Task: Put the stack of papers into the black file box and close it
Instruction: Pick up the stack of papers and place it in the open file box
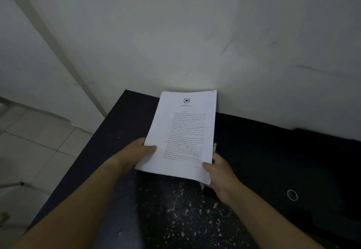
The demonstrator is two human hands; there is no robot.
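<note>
A white stack of papers (183, 131), printed with text and a star emblem at its top, is held slightly above the dark table. My left hand (136, 151) grips its left edge, thumb on top. My right hand (218, 172) grips its near right corner, thumb on the page. The black file box (283, 160) lies flat to the right of the papers, very dark, with a metal ring hole (292, 195) on its surface. I cannot tell whether the box is open or closed.
The dark table (125, 123) has a speckled, worn patch (185, 219) in front of me. Its far edge meets a white wall (195, 33). A tiled floor (39, 141) lies to the left, with a metal leg (11, 184) low at the left edge.
</note>
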